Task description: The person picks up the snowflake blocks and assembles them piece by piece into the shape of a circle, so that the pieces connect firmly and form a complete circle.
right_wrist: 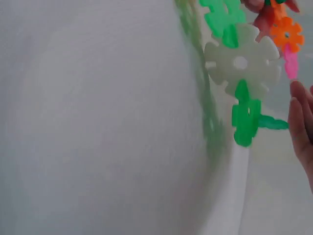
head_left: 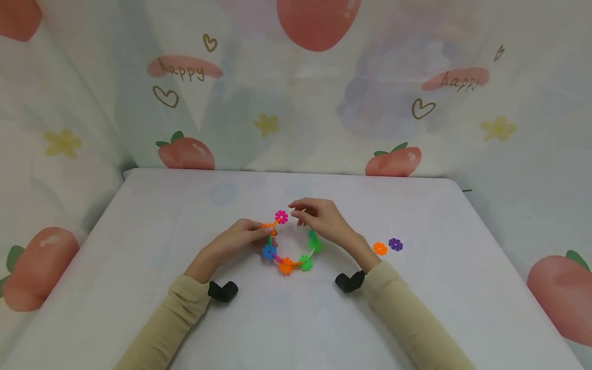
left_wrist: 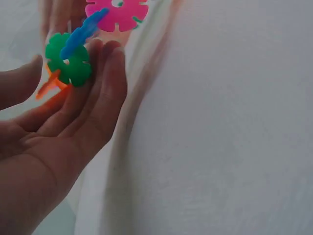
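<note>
A curved chain of interlocking plastic flower discs runs between the hands, with an orange disc (head_left: 286,266) and a blue disc (head_left: 269,252) along its near side. My left hand (head_left: 240,235) pinches the chain's left part, its thumb and fingers about a green disc (left_wrist: 73,68) and an orange one beside it. A pink disc (head_left: 281,217) sticks up at that end. Across from it, my right hand (head_left: 324,218) hovers with fingers loosely bent and nothing seen between them. Below it are the green discs (right_wrist: 247,120) of the chain's other end, with a teal tip reaching the fingers in the right wrist view.
A loose orange disc (head_left: 380,248) and a purple disc (head_left: 395,244) lie to the right of the right wrist on the white table (head_left: 296,329). A printed curtain (head_left: 296,103) stands behind the table's far edge.
</note>
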{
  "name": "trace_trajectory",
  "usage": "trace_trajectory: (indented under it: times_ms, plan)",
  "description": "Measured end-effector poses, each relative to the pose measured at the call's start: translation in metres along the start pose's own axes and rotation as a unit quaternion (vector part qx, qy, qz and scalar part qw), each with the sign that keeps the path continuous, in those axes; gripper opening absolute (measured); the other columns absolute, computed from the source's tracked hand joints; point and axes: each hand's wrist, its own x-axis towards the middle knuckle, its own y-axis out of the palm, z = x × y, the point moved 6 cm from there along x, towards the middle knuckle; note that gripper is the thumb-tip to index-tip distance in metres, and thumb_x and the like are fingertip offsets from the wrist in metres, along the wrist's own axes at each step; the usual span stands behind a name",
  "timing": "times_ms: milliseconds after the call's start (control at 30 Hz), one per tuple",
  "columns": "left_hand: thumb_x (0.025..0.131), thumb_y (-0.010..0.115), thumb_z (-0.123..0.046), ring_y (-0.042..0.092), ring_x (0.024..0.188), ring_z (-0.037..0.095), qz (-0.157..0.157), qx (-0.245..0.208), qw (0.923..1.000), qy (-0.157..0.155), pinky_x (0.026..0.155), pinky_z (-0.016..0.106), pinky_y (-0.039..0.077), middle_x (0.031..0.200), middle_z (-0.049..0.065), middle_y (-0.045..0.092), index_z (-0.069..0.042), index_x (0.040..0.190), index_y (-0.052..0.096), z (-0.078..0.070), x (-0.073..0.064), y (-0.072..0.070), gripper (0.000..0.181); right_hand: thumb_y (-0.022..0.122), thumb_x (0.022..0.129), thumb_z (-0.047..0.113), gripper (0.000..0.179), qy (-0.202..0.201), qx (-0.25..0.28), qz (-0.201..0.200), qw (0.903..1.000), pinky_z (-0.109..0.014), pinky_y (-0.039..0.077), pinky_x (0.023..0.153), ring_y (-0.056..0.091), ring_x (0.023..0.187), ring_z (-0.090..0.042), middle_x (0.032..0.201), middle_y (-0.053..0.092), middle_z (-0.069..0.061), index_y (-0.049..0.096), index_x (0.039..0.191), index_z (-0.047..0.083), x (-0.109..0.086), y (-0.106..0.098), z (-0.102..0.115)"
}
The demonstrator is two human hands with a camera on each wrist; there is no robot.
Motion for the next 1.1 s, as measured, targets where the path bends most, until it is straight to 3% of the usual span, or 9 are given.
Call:
trace_trajectory:
  times_ms: [300, 567, 833, 967, 1100]
  plan:
    - [0.107, 0.054, -0.016, 0.072, 0.098, 0.022, 0.007, -0.022, 0.9997, -0.010, 0.097, 0.034, 0.058, 0.108, 0.017, 0.076, 0.009, 0.129, 0.065, 0.001, -0.003, -0.007, 0.035, 0.069, 0.101, 0.020, 0.025, 0.016, -0.049, -0.024, 0.9984, -0.032, 0.058, 0.078, 0.071, 0.084, -0.030, 0.105, 0.077, -0.010, 0.074, 0.121, 0.006, -0.040, -0.041, -0.017]
    - [0.105, 0.058, -0.013, 0.073, 0.101, 0.022, 0.007, -0.047, 0.9986, -0.024, 0.097, 0.037, 0.058, 0.114, 0.021, 0.074, 0.006, 0.149, 0.047, 0.003, -0.006, -0.008, 0.049, 0.069, 0.099, 0.012, 0.019, 0.055, -0.084, -0.027, 0.9946, -0.027, 0.058, 0.078, 0.073, 0.089, -0.027, 0.106, 0.077, -0.003, 0.075, 0.116, 0.007, -0.084, -0.081, -0.043]
    - [0.105, 0.058, -0.022, 0.071, 0.097, 0.023, 0.012, -0.033, 0.9988, -0.033, 0.100, 0.041, 0.057, 0.119, 0.017, 0.067, 0.008, 0.142, 0.052, 0.003, -0.006, -0.007, 0.048, 0.071, 0.096, 0.013, 0.017, 0.149, -0.131, 0.018, 0.9800, -0.027, 0.055, 0.072, 0.067, 0.091, -0.019, 0.107, 0.075, -0.006, 0.077, 0.111, 0.010, -0.114, -0.114, -0.077]
    - [0.104, 0.061, -0.026, 0.069, 0.101, 0.022, 0.000, -0.031, 0.9988, -0.037, 0.101, 0.042, 0.056, 0.121, 0.018, 0.067, 0.008, 0.139, 0.055, 0.004, -0.004, -0.007, 0.049, 0.071, 0.092, 0.007, 0.020, 0.166, -0.142, 0.048, 0.9746, -0.027, 0.054, 0.071, 0.065, 0.089, -0.020, 0.102, 0.073, -0.007, 0.075, 0.112, 0.007, -0.120, -0.121, -0.086]
    - [0.104, 0.061, -0.023, 0.068, 0.102, 0.021, -0.006, -0.033, 0.9989, -0.034, 0.100, 0.041, 0.057, 0.125, 0.020, 0.067, 0.008, 0.140, 0.053, 0.004, -0.003, -0.007, 0.048, 0.078, 0.089, 0.012, 0.021, 0.179, -0.157, 0.072, 0.9685, -0.030, 0.051, 0.076, 0.060, 0.090, -0.020, 0.099, 0.070, -0.006, 0.074, 0.109, 0.005, -0.121, -0.121, -0.090]
